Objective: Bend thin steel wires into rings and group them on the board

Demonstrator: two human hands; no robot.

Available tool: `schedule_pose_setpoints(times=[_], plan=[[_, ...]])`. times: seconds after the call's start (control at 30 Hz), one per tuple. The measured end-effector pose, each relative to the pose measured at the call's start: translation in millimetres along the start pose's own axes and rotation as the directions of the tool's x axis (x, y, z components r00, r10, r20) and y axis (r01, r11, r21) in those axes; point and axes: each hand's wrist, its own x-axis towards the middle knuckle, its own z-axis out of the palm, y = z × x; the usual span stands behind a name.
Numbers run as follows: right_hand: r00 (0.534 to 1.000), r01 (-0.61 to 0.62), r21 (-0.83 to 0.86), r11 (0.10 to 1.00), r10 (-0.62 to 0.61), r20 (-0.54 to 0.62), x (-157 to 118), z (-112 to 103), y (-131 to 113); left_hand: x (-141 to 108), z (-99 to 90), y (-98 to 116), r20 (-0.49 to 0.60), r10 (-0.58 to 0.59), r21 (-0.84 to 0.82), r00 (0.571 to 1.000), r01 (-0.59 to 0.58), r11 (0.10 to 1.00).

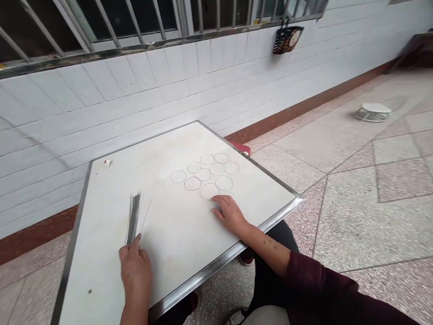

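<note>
Thin straight wires [134,214] lie in a bundle on the left part of the white table [176,225]. A few of them splay out to the side. My left hand [135,271] is closed at the bundle's near end, with the index finger along the wires; the grip itself is partly hidden. Several thin wire rings [192,190] lie flat right of the table's middle, some overlapping. My right hand [232,216] rests by the nearest ring [200,193], fingertips at its right edge. Its thumb is apart from the fingers, and nothing shows in its grasp.
A small white and red object [108,163] sits near the table's far left corner. Metal trim [203,280] edges the table. Behind stands a white tiled wall [152,104] with barred windows and a hanging basket [287,39]. A low round stool [374,110] is on the floor.
</note>
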Motion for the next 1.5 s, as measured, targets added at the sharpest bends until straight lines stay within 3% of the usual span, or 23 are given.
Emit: schedule_pose_setpoints(times=[0.13, 0.27, 0.33, 0.43, 0.53, 0.67, 0.7, 0.83, 0.93, 1.1, 1.33, 1.5], plan=[[0.999, -0.017, 0.164, 0.986, 0.012, 0.031, -6.8, 0.0, -14.7, -14.8, -6.2, 17.8, 0.163, -0.096, -0.239, 0.982, 0.133, 0.962], [0.981, -0.068, 0.342, 0.937, 0.000, 0.194, -20.5, 0.2, -59.8, -43.9, -8.4, 48.4, 0.426, -0.108, -0.449, 0.898, 0.313, 0.837], [0.917, -0.274, 0.578, 0.769, 0.028, 0.398, -25.2, -3.9, -85.7, -60.8, -9.1, 65.7, 0.557, -0.093, -0.478, 0.825, 0.410, 0.777], [0.854, -0.458, 0.720, 0.522, 0.034, 0.519, -26.5, -15.0, -111.2, -81.8, -11.0, 86.9, 0.711, -0.060, -0.461, 0.700, 0.530, 0.711], [0.803, -0.565, 0.733, 0.379, 0.046, 0.595, -27.4, -25.2, -115.5, -92.6, -14.3, 95.8, 0.786, -0.035, -0.442, 0.617, 0.602, 0.665], [0.785, -0.619, 0.744, 0.250, 0.178, 0.594, -33.6, -30.2, -107.0, -93.6, -17.3, 83.6, 0.844, 0.025, -0.452, 0.535, 0.686, 0.570], [0.788, -0.616, 0.752, 0.235, 0.199, 0.583, -35.4, -30.5, -105.9, -93.4, -16.1, 78.0, 0.840, 0.033, -0.472, 0.541, 0.700, 0.535], [0.802, -0.589, 0.787, 0.184, 0.253, 0.541, -42.6, -30.2, -112.4, -101.5, -0.1, 63.8, 0.670, -0.022, -0.662, 0.742, 0.611, 0.435], [0.812, -0.569, 0.805, 0.168, 0.268, 0.518, -49.6, -28.4, -124.4, -117.3, 15.2, 70.2, 0.541, 0.016, -0.758, 0.841, 0.480, 0.443], [0.809, -0.569, 0.813, 0.122, 0.262, 0.526, -62.9, -26.1, -138.8, -137.0, 24.9, 88.4, 0.413, 0.061, -0.792, 0.908, 0.326, 0.517], [0.794, -0.570, 0.819, 0.064, 0.300, 0.529, -72.6, -25.8, -149.0, -146.5, 13.6, 96.3, 0.346, 0.037, -0.785, 0.938, 0.267, 0.558], [0.801, -0.563, 0.823, 0.083, 0.301, 0.518, -77.9, -24.9, -156.9, -149.7, 14.2, 96.7, 0.340, -0.012, -0.824, 0.940, 0.305, 0.478]])
